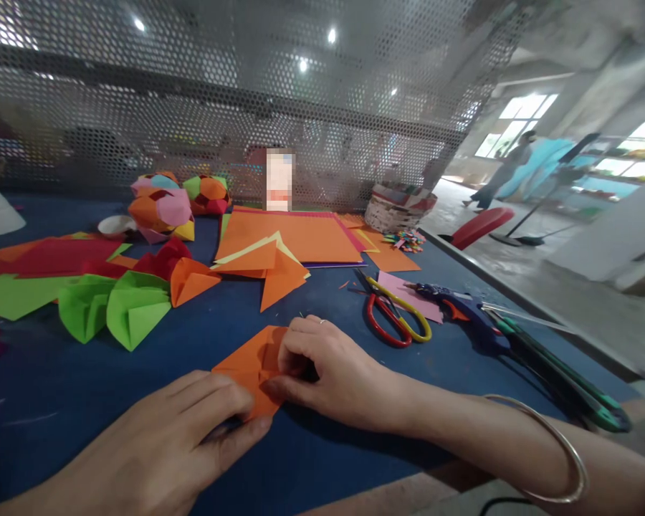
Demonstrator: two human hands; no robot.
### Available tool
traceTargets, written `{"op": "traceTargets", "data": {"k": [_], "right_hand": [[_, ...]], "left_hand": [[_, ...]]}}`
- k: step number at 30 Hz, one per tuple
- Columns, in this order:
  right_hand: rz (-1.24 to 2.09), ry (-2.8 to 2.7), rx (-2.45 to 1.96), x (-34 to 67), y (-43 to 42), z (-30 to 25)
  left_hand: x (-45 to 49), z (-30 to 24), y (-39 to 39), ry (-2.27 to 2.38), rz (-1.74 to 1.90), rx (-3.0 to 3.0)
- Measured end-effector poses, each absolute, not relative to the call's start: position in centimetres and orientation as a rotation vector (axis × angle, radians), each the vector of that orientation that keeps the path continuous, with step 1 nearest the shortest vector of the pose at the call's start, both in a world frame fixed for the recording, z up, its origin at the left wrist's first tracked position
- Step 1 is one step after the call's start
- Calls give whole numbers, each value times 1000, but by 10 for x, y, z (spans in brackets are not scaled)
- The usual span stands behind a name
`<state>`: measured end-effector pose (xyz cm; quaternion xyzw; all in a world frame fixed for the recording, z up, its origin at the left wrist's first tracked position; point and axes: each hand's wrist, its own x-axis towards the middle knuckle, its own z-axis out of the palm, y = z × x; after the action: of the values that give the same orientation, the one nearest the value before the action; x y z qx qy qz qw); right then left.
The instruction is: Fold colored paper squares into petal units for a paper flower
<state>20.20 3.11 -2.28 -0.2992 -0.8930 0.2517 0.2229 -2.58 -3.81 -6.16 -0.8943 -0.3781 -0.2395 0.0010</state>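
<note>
A partly folded sheet of orange paper [241, 358] lies on the blue tabletop [322, 301] in front of me. My left hand [188, 423] grips its near left corner between thumb and curled fingers. At the paper's right side, my right hand [327, 365] pinches a folded part with thumb and fingers; the exact fold under the fingertips is hidden. Beyond my hands lie folded orange and yellow pieces [279, 276]. To the left stand green folded paper pieces [137, 308], with an orange one [190, 281] beside them.
A stack of orange sheets [312, 233] lies at the back. Red-and-yellow scissors [395, 315], a blue glue gun [467, 312] and a green-handled tool [564, 376] lie to the right. Paper balls [164, 204] and a woven basket [400, 204] stand before a perforated metal panel [193, 107].
</note>
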Motion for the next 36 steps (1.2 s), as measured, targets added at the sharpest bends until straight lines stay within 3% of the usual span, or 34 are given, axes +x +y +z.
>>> {"op": "traceTargets", "data": {"k": [8,14,21,30,36], "right_hand": [[726,-2485,-921,203,30,-18],[799,-2448,-1041,213,38,-13],[876,-2461,-1032,227,49,-11],[639,-2476,-1263,205,29,-16],[709,-2488,-1268,207,30,-11]], "left_hand": [[-20,-52,-37,-1326,-837,-2786],[-28,-52,-33,-1034,-702,-2806],[-26,-54,-35,-1210,-797,-2803],[-22,-51,-35,-1345,-874,-2836],[-23,-54,-36,-1388,-867,-2852]]}}
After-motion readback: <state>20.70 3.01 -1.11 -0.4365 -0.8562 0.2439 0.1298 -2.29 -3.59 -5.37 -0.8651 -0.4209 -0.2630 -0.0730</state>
